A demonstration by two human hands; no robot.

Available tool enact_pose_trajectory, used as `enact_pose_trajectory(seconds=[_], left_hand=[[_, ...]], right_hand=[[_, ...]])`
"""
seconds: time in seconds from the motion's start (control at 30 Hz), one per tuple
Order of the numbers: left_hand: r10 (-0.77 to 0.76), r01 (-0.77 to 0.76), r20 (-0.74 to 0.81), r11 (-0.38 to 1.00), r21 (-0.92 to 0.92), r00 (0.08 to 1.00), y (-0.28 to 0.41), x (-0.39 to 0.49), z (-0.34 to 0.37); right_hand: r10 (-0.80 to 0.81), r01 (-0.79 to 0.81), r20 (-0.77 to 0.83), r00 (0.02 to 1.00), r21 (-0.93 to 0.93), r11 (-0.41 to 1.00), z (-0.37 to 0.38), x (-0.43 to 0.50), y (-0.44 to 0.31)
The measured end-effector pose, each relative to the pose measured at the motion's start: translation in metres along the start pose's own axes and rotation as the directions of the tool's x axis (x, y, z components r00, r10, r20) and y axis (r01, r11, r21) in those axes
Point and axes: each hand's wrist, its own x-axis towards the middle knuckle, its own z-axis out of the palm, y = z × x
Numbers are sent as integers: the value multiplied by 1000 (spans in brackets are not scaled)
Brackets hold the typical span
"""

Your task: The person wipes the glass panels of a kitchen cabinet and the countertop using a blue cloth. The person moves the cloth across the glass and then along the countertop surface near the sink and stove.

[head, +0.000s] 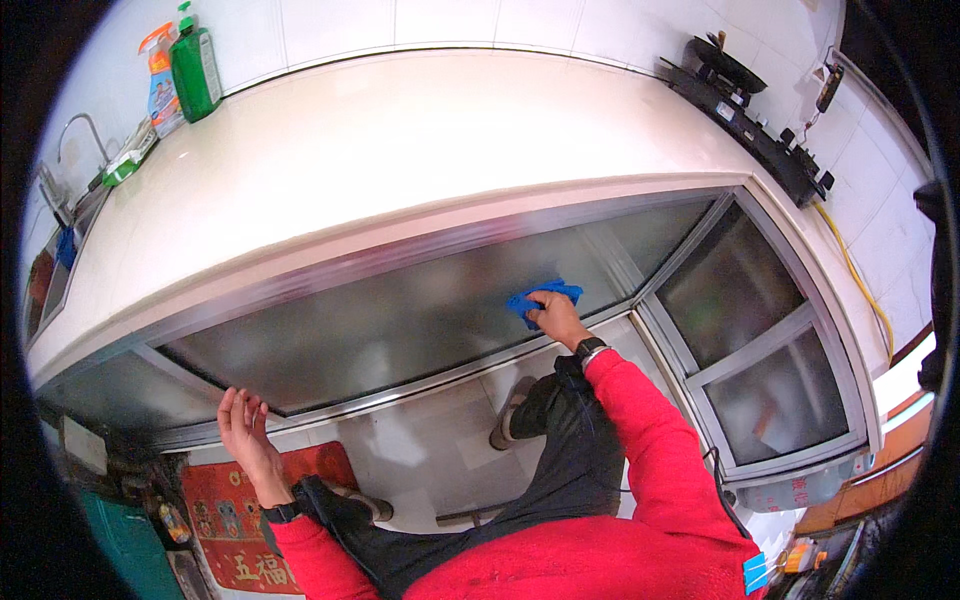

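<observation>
My right hand (pixel 556 318) presses a crumpled blue cloth (pixel 546 294) against the frosted glass door (pixel 390 322) of the cabinet below the counter, towards its right end. The cloth is bunched under the fingers. At the left, my left hand (pixel 246 435) is raised beside the door's lower left corner, fingers apart and holding nothing; whether its fingertips touch the aluminium frame I cannot tell. A second pair of frosted panes (pixel 780 390) stands at an angle on the right.
The pale countertop (pixel 420 127) overhangs the doors. An orange spray bottle (pixel 161 82) and a green pump bottle (pixel 196 71) stand at its back left, near a sink. A black gas stove (pixel 742 120) sits at the right. Below lies a red mat (pixel 225 510).
</observation>
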Motion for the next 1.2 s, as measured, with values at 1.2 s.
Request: enact_pose_trajectory(seconds=[1.2], left_hand=[[271, -317, -270, 938, -140, 924, 76, 14, -41]], right_hand=[[-315, 128, 271, 909, 538, 833, 154, 0, -281]])
